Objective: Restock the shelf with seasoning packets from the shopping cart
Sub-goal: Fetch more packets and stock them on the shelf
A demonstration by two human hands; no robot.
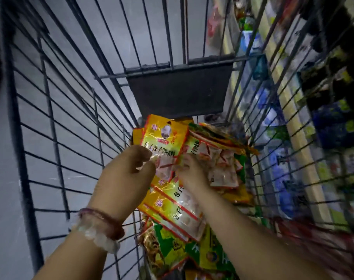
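Observation:
I look down into a wire shopping cart (pixel 51 122). Several yellow and red seasoning packets (pixel 176 209) lie piled on its floor, with green ones (pixel 168 245) nearer me. My left hand (pixel 127 174) pinches the lower edge of one yellow seasoning packet (pixel 164 138), which stands lifted above the pile. My right hand (pixel 192 174) reaches into the pile just to its right, fingers down among the packets; its grip is blurred and partly hidden by the lifted packet.
A dark plastic flap (pixel 180 87) hangs at the cart's far end. Store shelves (pixel 305 118) with blue, green and dark goods run along the right, seen through the cart's wire side. Grey floor (pixel 2 178) lies to the left.

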